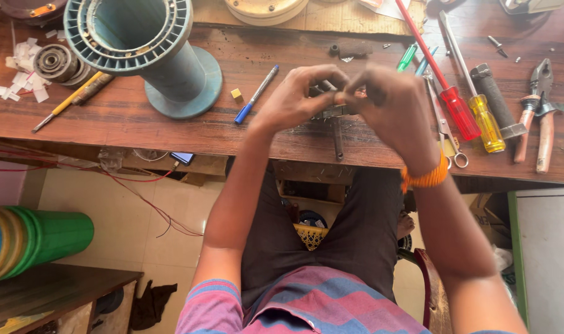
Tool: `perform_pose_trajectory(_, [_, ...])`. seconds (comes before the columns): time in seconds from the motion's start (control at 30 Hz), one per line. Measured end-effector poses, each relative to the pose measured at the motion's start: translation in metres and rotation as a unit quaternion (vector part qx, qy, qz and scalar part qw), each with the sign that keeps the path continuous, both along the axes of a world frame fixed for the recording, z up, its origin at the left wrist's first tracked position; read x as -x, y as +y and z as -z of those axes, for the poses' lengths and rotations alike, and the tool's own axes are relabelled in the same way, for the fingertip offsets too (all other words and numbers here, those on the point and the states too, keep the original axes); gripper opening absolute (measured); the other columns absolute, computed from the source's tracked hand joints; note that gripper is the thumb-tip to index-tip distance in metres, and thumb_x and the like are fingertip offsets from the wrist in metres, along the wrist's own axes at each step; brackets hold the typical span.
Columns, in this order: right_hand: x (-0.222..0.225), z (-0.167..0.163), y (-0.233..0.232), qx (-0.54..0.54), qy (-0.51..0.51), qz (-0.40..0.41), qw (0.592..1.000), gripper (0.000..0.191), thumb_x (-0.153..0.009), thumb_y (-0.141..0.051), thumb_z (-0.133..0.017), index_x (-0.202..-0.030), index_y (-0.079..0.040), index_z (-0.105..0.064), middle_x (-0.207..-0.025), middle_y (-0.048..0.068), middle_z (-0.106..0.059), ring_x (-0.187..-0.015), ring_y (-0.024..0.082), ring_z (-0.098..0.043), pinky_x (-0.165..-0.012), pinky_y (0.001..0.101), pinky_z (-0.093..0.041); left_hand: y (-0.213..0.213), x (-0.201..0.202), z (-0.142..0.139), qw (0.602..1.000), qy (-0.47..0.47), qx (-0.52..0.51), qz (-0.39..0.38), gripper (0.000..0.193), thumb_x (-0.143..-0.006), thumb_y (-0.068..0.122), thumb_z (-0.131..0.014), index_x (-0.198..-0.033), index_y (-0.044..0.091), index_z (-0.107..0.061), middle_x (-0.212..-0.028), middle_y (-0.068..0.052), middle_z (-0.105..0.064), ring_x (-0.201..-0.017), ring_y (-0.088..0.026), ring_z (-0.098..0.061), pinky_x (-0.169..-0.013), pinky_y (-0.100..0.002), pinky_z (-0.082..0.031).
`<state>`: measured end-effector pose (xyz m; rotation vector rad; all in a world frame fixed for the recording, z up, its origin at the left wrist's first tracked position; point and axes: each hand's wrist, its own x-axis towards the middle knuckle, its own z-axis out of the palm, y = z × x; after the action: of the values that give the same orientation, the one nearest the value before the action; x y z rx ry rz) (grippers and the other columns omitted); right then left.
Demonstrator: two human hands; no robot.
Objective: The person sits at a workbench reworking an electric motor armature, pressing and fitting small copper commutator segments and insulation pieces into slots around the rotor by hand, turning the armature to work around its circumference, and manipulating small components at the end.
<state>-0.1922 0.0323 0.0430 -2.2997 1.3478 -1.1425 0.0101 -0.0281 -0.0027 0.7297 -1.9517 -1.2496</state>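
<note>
My left hand (297, 93) and right hand (390, 105) meet over the worktop (127, 117), fingers pinched on a small dark metal part (333, 111) held between them just above its front edge. A blue pen (256, 94) lies left of them, and red (446, 86) and yellow screwdrivers (480, 111) to the right.

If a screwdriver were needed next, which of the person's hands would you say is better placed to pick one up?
Probably the right hand. The red-handled screwdriver and yellow-handled screwdriver lie just to its right on the wooden bench. The left hand would have to cross over. Both hands pinch a small dark part.
</note>
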Motion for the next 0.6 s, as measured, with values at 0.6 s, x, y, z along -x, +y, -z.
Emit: perform_pose_trajectory(0.6, [-0.034, 0.072, 0.054, -0.036, -0.171, 0.068, 0.982, 0.009, -0.097, -0.001, -0.076, -0.099, -0.004, -0.067, -0.061, -0.005, -0.038, -0.056, 0.002, -0.033, -0.052, 0.0253, -0.028, -0.003, -0.031, -0.012, 0.974, -0.016, 0.207, 0.085, 0.041, -0.096, 0.039, -0.077, -0.107, 0.001, -0.066, -0.107, -0.008, -0.069, -0.102, -0.023, -0.07, -0.091, -0.038, -0.056])
